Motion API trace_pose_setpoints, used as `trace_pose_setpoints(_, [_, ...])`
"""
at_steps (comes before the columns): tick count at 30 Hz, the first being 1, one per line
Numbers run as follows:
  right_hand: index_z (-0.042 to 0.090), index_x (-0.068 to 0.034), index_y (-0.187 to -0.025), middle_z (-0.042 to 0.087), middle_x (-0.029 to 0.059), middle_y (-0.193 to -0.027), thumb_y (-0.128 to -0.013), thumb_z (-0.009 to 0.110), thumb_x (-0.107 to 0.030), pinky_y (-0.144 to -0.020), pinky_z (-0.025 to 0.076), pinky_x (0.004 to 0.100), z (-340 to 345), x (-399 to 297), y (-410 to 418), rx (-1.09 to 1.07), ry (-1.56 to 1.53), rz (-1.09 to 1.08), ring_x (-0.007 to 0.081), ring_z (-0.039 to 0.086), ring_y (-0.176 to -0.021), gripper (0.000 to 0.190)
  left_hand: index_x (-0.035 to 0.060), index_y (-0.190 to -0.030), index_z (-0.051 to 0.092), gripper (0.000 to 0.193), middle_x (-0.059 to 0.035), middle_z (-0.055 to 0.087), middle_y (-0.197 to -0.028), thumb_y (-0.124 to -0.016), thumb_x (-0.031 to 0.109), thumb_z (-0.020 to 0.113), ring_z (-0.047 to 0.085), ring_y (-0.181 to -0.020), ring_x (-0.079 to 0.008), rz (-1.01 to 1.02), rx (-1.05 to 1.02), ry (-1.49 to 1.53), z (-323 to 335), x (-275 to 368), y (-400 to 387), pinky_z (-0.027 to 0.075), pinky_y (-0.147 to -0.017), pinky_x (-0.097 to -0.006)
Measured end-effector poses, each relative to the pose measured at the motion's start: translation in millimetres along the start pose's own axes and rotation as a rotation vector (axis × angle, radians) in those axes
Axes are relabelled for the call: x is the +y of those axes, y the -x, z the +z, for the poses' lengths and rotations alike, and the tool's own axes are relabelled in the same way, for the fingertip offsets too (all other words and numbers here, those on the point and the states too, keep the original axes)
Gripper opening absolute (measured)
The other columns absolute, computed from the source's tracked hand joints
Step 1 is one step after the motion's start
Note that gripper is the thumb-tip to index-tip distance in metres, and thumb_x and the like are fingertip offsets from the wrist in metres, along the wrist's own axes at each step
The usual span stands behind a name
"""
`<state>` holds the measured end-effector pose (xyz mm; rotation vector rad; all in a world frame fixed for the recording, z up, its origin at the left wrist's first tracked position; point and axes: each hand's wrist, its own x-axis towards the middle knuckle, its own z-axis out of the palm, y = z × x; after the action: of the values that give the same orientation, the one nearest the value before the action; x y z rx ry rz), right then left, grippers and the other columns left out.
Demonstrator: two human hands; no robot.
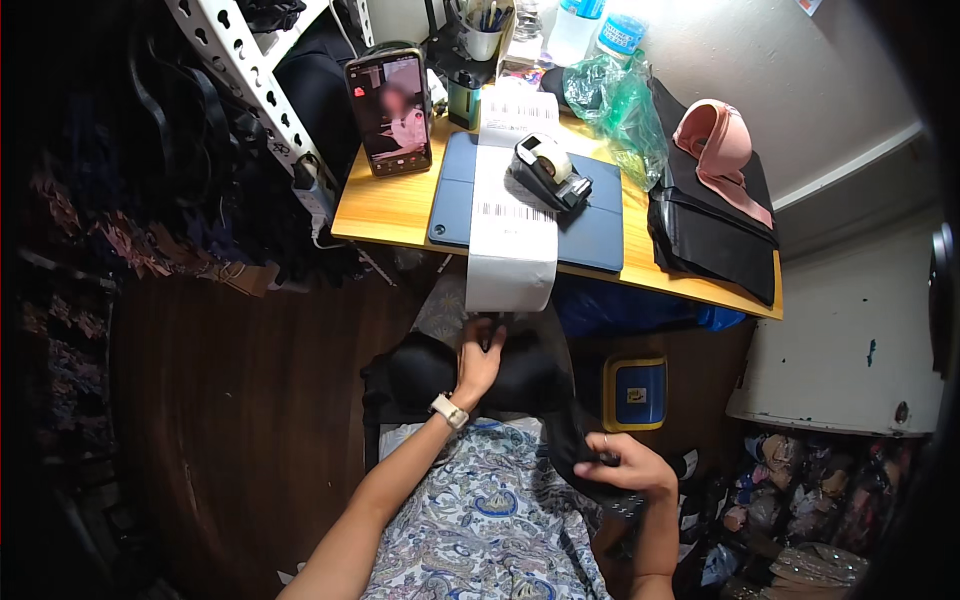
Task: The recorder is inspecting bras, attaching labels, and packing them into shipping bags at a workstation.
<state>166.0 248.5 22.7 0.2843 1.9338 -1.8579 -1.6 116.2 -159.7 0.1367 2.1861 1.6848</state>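
A black bra (529,371) lies spread across my lap, over a patterned paisley garment (487,510). Its two moulded cups face up. My left hand (480,364), with a pale watch on the wrist, pinches the middle of the bra between the cups. Off to the right, my right hand (630,465) grips the bra's side band between thumb and fingers. Small light specks, perhaps the hooks or eyes, show at the band's end below that hand. A printed paper strip (510,281) hangs from the table edge just beyond my left hand.
On the wooden table (600,255) are a tape dispenser (551,172), a blue tablet case (592,232), a propped phone (390,112), black plastic bags (712,240) and a pink bra (716,142). A white metal rack (247,82) stands left; a blue-and-yellow bin (634,394) sits below.
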Motion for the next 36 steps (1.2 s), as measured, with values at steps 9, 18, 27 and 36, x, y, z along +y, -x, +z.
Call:
trace_pose_setpoints(9, [0.038,-0.007,-0.114,0.042,-0.0029,-0.063,-0.093,0.048,-0.014,-0.038,0.029,0.0185,23,-10,-78,0.429,-0.755,-0.13,0.0037,0.033,-0.041,0.024,-0.0015,-0.104,0.055,0.029,-0.0056,0.061,-0.092,-0.083,0.014,0.067,0.058,-0.085,-0.0113,0.067,-0.323,0.361,-59,88,82,0.046,-0.08,-0.0246])
trace_pose_setpoints(18, [0.055,-0.001,-0.1,0.049,0.0157,-0.105,-0.084,0.063,-0.018,-0.066,0.048,0.0318,14,-3,-75,0.793,0.445,-0.324,0.0261,0.06,-0.077,0.025,-0.0053,-0.111,0.057,0.029,-0.0062,0.063,-0.096,-0.083,0.002,0.063,0.057,-0.084,-0.007,-0.16,-0.498,0.603,-85,124,81,0.048,-0.076,-0.0207])
trace_pose_setpoints(27, [0.056,-0.008,-0.109,0.057,0.0066,-0.07,-0.08,0.066,-0.018,-0.049,0.042,0.0295,28,-18,-40,0.671,0.731,-0.481,0.0204,0.055,-0.053,0.032,-0.0055,-0.105,0.057,0.024,-0.0068,0.063,-0.094,-0.082,-0.001,0.063,0.058,-0.083,-0.0068,-0.096,-0.402,0.594,-84,132,90,0.048,-0.074,-0.0198])
trace_pose_setpoints(36, [0.057,-0.009,-0.103,0.06,0.0054,-0.07,-0.079,0.067,-0.019,-0.048,0.043,0.0289,28,-16,-45,0.633,0.744,-0.509,0.0201,0.057,-0.054,0.028,-0.006,-0.105,0.057,0.023,-0.007,0.064,-0.094,-0.082,-0.001,0.062,0.058,-0.083,-0.0071,-0.113,-0.443,0.63,-88,136,93,0.048,-0.075,-0.02])
